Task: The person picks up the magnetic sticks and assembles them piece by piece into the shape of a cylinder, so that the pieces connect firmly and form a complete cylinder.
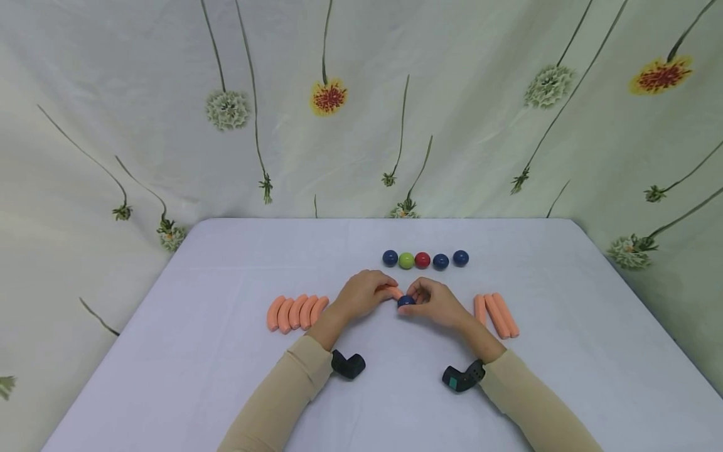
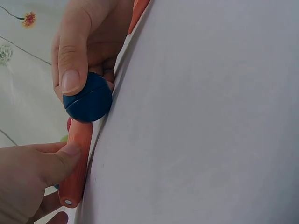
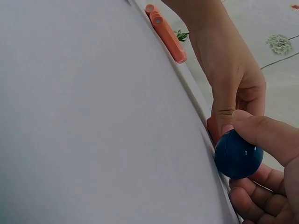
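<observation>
The step in hand looks to be joining an orange stick [image 2: 77, 163] to a blue ball [image 1: 406, 301]. Both are midway between the left and right edges of the table [image 1: 395, 389], on the near side of a row of 5 balls [image 1: 422, 260] set toward the far edge. The left hand [image 1: 359, 293] pinches the stick between thumb and fingers; the right hand [image 1: 439, 304] has its thumb and fingers clamped on the ball. The next move probably calls for steadying the ball while the stick's end is pressed squarely against it.

The ball is dark and glossy, with a seam across it. The stick is smooth, with a small pale disc in its free end; its other end appears to meet the ball. 5 curved sticks [image 1: 296, 312] lie toward the left edge, 3 straight sticks [image 1: 498, 316] toward the right.
</observation>
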A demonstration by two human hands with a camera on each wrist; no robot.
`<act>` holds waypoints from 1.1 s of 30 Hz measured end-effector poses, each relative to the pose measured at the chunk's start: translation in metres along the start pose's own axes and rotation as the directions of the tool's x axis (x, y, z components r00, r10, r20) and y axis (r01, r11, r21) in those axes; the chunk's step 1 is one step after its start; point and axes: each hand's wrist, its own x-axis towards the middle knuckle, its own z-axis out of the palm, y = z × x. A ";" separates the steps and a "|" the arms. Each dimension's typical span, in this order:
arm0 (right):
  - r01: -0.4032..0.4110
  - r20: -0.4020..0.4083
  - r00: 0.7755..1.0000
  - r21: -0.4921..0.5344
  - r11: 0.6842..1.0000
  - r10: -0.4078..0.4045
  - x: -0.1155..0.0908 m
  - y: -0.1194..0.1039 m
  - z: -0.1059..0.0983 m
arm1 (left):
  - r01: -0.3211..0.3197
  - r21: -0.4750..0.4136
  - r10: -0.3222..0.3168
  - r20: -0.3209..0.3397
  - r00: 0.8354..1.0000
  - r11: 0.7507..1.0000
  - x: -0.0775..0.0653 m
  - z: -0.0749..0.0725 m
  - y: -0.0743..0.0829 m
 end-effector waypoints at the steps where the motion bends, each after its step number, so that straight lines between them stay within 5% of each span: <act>1: -0.004 -0.001 1.000 0.001 1.000 0.004 0.000 0.000 0.000 | 0.000 0.015 0.000 0.002 1.000 1.000 0.000 0.000 0.000; 16: -0.013 -0.001 1.000 0.019 1.000 0.013 -0.001 -0.001 0.001 | 0.085 0.207 -0.084 -0.012 0.996 0.975 -0.021 -0.025 -0.002; 28: -0.023 -0.001 1.000 0.015 1.000 0.023 -0.001 0.004 0.001 | 0.122 0.238 -0.114 -0.049 0.992 0.964 -0.049 -0.041 -0.002; 33: -0.028 0.002 1.000 0.005 1.000 0.028 -0.003 -0.005 0.001 | 0.187 0.204 -0.180 -0.052 0.982 0.961 -0.057 -0.046 0.000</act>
